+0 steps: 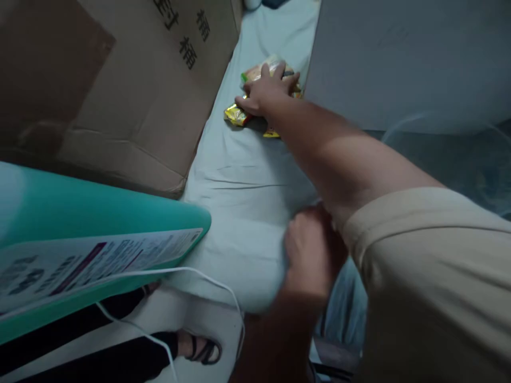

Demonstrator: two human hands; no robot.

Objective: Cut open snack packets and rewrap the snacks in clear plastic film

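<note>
A small heap of snack packets [236, 114], yellow, green and orange, lies far out on a pale sheet [247, 181]. My right hand [268, 89] reaches across to it on a bare forearm with a beige sleeve, fingers draped over the top and thumb down at the left side, clasping the packets. Close in, my left hand [311, 255] is blurred, with its fingers curled at the near edge of the sheet, apparently bunching the cloth.
A big cardboard box [151, 90] with black characters stands at the upper left. A teal pack [99, 213] with a printed label and a white cable [207, 276] lie at the left. A grey-white panel [399, 58] rises at the upper right. A sandalled foot [199, 348] shows below.
</note>
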